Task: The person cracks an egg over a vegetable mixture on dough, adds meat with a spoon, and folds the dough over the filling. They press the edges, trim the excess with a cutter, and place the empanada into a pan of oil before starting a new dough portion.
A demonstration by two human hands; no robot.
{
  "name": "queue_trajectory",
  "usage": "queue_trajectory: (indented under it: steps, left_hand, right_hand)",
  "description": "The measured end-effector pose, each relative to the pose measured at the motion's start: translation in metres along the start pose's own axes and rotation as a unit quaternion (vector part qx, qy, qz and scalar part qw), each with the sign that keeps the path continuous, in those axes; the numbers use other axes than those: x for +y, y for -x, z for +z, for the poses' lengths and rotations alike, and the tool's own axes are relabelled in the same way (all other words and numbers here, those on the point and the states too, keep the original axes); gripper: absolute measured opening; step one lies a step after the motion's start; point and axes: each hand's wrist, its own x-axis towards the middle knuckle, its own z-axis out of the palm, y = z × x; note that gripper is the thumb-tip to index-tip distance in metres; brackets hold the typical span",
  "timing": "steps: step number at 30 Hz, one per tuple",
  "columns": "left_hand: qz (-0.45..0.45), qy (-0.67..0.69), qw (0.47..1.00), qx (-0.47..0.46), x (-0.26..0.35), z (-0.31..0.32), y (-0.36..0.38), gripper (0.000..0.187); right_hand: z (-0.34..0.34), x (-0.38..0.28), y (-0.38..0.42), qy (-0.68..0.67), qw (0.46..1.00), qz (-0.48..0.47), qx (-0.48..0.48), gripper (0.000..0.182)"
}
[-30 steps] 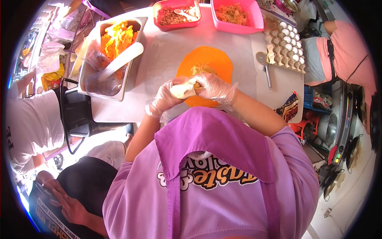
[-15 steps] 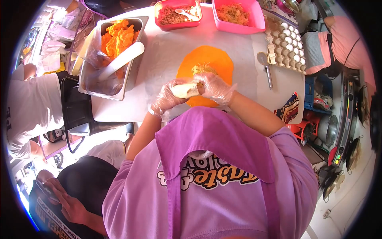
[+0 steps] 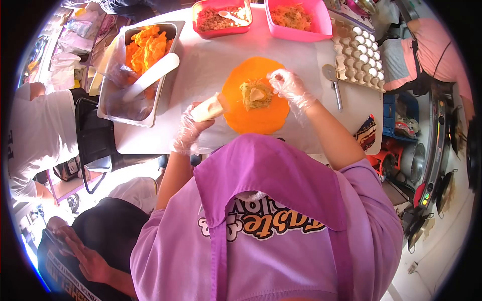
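Observation:
My left hand (image 3: 192, 125), in a clear plastic glove, is wrapped round a pale, roll-shaped piece of food (image 3: 207, 109) at the left edge of a flat orange round (image 3: 238, 113). On the round sits a small heap of shredded filling (image 3: 249, 102) with a pale piece on top. My right hand (image 3: 288, 84), also gloved, is at the upper right edge of the round, its fingertips pinched together; what they hold, if anything, is too small to make out.
A metal tray (image 3: 157, 111) of orange dough stands left. Two pink tubs (image 3: 301, 32) (image 3: 221, 33) hold fillings at the back. On the right are an egg carton (image 3: 351, 62) and a wheel cutter (image 3: 337, 90). Other people are at both sides.
My hands have moved apart, the left one left with the pale piece, the right one up and right. The filling now shows uncovered, with a pale piece on it.

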Motion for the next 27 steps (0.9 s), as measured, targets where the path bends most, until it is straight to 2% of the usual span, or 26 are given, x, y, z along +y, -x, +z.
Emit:
queue_trajectory:
  steps: [1,2,3,5,7,9,11,13,16,18,22,24,25,27]
  left_hand:
    - [0.005,0.044,0.999,0.012,-0.002,-0.002,-0.001,0.051]
    - [-0.003,0.081,0.996,0.028,-0.004,-0.001,-0.003,0.053]
    - [-0.003,0.082,0.996,0.029,0.0,0.001,-0.005,0.053]
    - [0.013,0.219,0.975,0.023,0.009,0.007,-0.006,0.053]
    - [0.02,0.206,0.978,0.017,0.013,0.009,-0.006,0.053]
    - [0.028,0.194,0.98,0.009,0.012,0.009,-0.006,0.052]
    - [0.019,0.134,0.991,-0.015,0.005,0.009,-0.006,0.051]
    - [0.018,0.141,0.99,-0.017,0.002,0.012,-0.004,0.05]
    - [0.009,0.149,0.989,-0.021,0.005,0.015,0.001,0.049]
    - [0.001,0.15,0.989,-0.022,0.007,0.015,0.003,0.049]
    - [-0.004,0.156,0.987,-0.031,0.005,0.016,0.003,0.047]
    - [0.0,0.149,0.988,-0.035,0.005,0.017,0.002,0.046]
    - [0.004,0.149,0.988,-0.037,0.006,0.018,0.002,0.046]
    - [0.007,0.148,0.988,-0.038,0.009,0.02,0.002,0.047]
  right_hand:
    - [0.003,0.002,-0.001,0.096,0.991,-0.09,-0.005,0.012]
    - [0.009,0.004,0.003,0.144,0.982,-0.121,0.018,0.017]
    - [0.013,0.008,0.002,0.144,0.982,-0.121,0.017,0.017]
    - [0.023,0.016,-0.001,0.071,0.996,-0.051,-0.002,0.02]
    - [0.024,0.011,-0.001,0.082,0.994,-0.066,0.011,0.023]
    - [0.025,0.011,-0.006,0.129,0.991,-0.032,0.011,0.023]
    - [0.024,0.008,-0.001,0.144,0.989,-0.033,0.013,0.022]
    - [0.025,0.005,0.002,0.159,0.987,-0.033,0.014,0.022]
    - [0.026,0.009,0.002,0.121,0.993,-0.009,-0.011,0.019]
    - [0.029,0.012,0.002,-0.032,0.998,0.053,0.004,0.015]
    - [0.028,0.011,0.008,-0.073,0.994,0.078,0.037,0.014]
    - [0.031,0.01,0.008,-0.054,0.988,0.147,0.003,0.012]
    - [0.032,0.008,0.009,-0.055,0.988,0.147,0.003,0.012]
    - [0.033,0.001,0.015,-0.221,0.96,0.167,-0.033,0.011]
